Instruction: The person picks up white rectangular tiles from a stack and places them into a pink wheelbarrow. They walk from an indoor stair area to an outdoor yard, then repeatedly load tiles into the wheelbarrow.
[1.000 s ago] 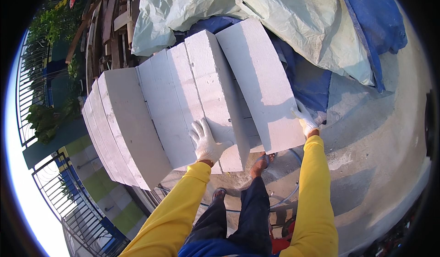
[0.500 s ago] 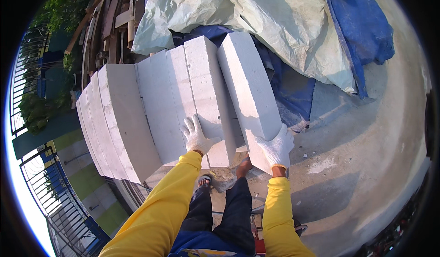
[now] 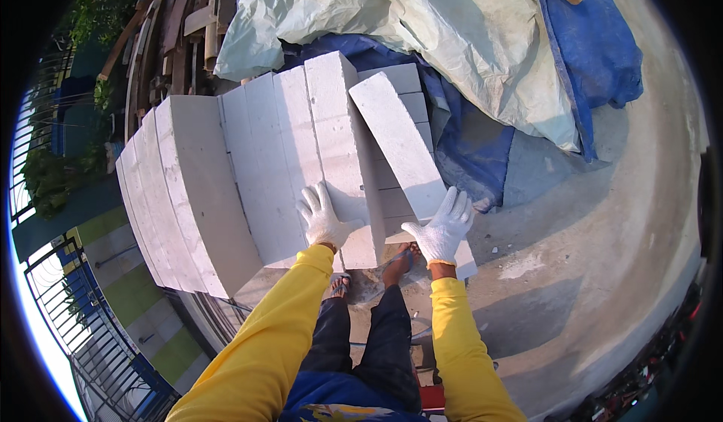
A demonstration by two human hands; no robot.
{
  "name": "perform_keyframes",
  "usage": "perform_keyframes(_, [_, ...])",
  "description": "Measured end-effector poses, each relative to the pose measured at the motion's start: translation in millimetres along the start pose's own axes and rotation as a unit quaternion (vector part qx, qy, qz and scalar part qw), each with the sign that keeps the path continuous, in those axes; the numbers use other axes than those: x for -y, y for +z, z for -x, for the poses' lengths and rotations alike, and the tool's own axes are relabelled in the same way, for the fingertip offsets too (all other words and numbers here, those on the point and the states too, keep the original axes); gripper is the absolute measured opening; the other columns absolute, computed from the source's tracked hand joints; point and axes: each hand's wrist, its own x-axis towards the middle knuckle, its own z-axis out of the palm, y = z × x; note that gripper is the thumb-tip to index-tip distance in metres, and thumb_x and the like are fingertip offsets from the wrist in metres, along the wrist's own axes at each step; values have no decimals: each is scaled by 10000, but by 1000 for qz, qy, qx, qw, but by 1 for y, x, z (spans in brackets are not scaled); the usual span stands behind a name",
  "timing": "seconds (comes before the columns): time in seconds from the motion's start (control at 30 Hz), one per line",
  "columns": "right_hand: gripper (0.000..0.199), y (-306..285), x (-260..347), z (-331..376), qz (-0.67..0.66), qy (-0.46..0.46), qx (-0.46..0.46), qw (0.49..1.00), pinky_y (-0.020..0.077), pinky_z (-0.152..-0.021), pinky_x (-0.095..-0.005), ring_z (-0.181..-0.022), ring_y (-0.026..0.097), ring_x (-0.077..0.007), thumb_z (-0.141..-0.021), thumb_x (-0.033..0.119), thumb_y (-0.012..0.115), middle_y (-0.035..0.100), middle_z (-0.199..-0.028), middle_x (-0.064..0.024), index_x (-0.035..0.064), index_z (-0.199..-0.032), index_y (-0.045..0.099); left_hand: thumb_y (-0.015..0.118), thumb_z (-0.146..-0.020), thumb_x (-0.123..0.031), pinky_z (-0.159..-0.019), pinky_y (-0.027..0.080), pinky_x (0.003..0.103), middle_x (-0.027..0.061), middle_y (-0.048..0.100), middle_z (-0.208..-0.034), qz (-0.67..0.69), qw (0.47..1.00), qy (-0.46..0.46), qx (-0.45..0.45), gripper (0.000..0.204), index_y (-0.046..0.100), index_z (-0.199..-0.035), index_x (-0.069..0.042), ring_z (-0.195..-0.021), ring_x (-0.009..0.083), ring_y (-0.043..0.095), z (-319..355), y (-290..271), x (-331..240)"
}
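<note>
My left hand (image 3: 324,221), in a white knit glove, rests with spread fingers on the top of a row of pale grey-white concrete blocks (image 3: 288,140). To the right, a loose long block (image 3: 398,145) lies slanted, its far end close to the row. My right hand (image 3: 443,228), gloved too, is laid on that block's near end with fingers and thumb spread apart, not wrapped round it. Lower blocks (image 3: 407,82) of the stack show between the row and the loose block.
A pale tarpaulin (image 3: 452,38) and a blue one (image 3: 595,45) lie heaped beyond the blocks. Wooden planks (image 3: 177,30) are piled at the far left, near a metal fence (image 3: 86,324). Concrete floor (image 3: 602,211) extends on the right. My sandalled feet (image 3: 398,264) stand close to the stack.
The loose block has dropped lower and turned, its far end now nearer the row, uncovering lower blocks behind it. My right hand's fingers have spread out; my left hand stays in place.
</note>
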Motion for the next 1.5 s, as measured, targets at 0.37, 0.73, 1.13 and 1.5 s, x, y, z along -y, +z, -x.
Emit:
perform_keyframes(0.37, [1049,-37,17,10,-30,103,66,992,503,-879,-524,-1076,636,-371,-600,303,923,615,-1154,-155,102,-1496,416,923,-688,-544,-1288,215,602,307,-67,-1750,4,1000,19,-16,1442,-5,-1709,-122,-1574,602,-116,2,-7,-5])
perform_keyframes(0.73, [880,-247,-9,406,-45,337,98,935,444,-873,-515,-1088,607,-386,-771,224,775,590,-1186,-202,41,-1549,407,892,-782,-566,-1205,389,488,240,152,-1715,267,950,158,35,1321,94,-1698,-47,-1510,361,370,-90,64,68])
perform_keyframes(1.13, [1013,-358,36,848,-41,578,49,814,433,-1046,-533,-1199,580,-441,-630,233,855,587,-1301,-222,61,-1529,420,672,-1037,-447,-1158,392,383,182,470,-1584,54,903,293,310,847,336,-1616,72,-1412,274,480,97,74,97])
perform_keyframes(1.5, [1031,-297,32,1075,-177,577,-65,795,439,-1069,-532,-1261,547,-463,-641,208,823,549,-1381,-257,70,-1566,387,418,-1118,-596,-1232,314,424,161,362,-1700,31,737,315,597,748,321,-1675,-107,-1551,327,366,623,276,92])
